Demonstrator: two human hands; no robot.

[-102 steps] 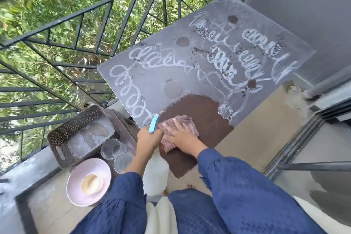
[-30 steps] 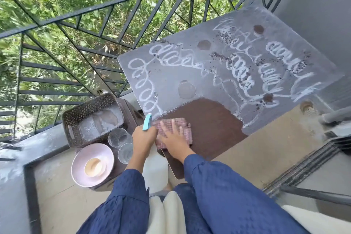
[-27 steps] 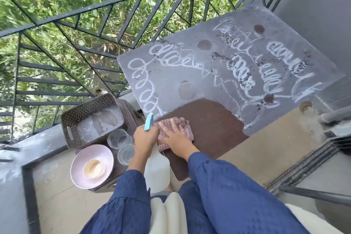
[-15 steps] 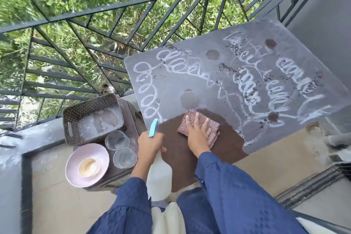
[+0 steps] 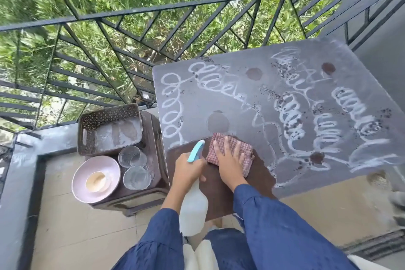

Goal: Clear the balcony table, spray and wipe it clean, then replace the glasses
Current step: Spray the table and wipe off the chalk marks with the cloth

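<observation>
1. Spread flat, your right hand [image 5: 230,160] presses the checked cloth [image 5: 246,151] onto the table [image 5: 285,85], lower centre; your left hand [image 5: 188,171] wraps round the spray bottle [image 5: 194,210].
2. Risk: swinging the bottle could knock the glasses [image 5: 132,155] on the stool [image 5: 152,138], lower left; a dirt-loaded cloth may smear the tabletop.
3. Compared with a second ago, the cloth has moved from the near corner up to a round mark.

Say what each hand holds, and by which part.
Left hand grips the bottle by its neck, under the trigger. Right hand holds nothing: it presses flat on the cloth.
</observation>
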